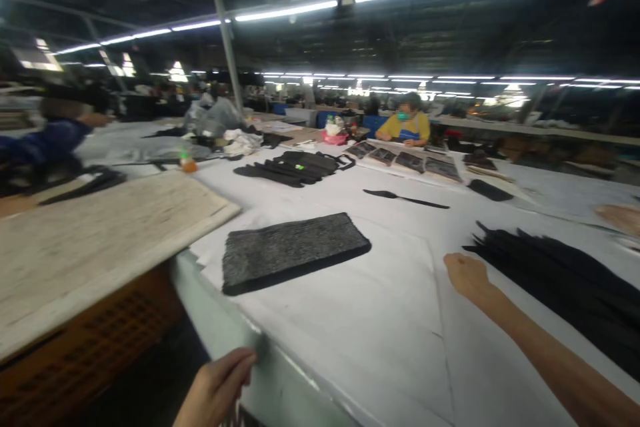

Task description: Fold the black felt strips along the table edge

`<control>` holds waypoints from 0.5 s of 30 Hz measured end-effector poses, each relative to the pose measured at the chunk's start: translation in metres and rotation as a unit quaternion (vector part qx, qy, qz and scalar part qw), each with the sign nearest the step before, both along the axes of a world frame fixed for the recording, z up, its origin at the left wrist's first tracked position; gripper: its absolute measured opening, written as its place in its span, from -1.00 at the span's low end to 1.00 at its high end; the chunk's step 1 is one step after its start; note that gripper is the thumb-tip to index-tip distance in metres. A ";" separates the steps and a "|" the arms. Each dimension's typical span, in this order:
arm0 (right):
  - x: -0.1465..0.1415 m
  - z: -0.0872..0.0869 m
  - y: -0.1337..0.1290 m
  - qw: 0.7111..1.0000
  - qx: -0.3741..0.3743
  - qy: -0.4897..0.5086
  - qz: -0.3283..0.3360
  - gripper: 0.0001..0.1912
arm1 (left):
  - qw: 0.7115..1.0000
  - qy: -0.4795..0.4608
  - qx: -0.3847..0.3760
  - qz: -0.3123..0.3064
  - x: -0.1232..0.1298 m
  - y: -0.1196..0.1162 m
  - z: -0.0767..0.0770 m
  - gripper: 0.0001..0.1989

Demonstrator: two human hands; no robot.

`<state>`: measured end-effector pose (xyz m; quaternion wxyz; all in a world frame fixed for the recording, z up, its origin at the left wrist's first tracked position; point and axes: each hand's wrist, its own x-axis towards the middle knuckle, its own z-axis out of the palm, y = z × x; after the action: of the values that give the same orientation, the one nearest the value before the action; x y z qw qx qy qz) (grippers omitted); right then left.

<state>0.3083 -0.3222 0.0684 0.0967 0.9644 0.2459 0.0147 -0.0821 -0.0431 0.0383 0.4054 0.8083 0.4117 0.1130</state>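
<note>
My left hand (220, 383) is low in the head view, in front of the table's near edge, with thumb and fingers pressed together and nothing showing between them. Over the white-covered table (350, 333), my right hand (467, 277) is closed in a loose fist, its palm side hidden. It is nearest to a stack of black fabric strips (555, 280) on the right; no strip visibly runs into the fingers. Between and beyond my hands lies a stack of dark grey, fuzzy rectangular fabric pieces (295, 247) with a black edge.
A thin black strip (405, 199) and a black fabric pile (295, 167) lie farther back. A co-worker in yellow (405, 127) sits across the table. A pale board (110, 240) stands at left above an orange crate (110, 340). Another person's blue sleeve (45, 143) shows far left.
</note>
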 end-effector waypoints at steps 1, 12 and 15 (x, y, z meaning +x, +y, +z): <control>-0.014 0.000 0.021 0.999 -0.013 0.011 0.034 -0.69 | 0.999 -0.037 0.002 -0.033 0.000 0.001 -0.002 -0.49; -0.205 -0.004 0.231 0.848 0.102 0.054 0.517 -0.93 | 0.963 -0.048 0.251 -0.088 0.013 0.009 -0.001 -0.70; -0.221 -0.015 0.255 0.821 0.084 0.020 0.564 -0.77 | 0.946 -0.025 0.311 -0.087 0.014 0.013 -0.006 -0.72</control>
<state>0.0876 -0.0673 0.0532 -0.0153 0.6620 0.7462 0.0677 -0.0686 -0.0296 0.0327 0.1522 0.9239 0.2736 0.2201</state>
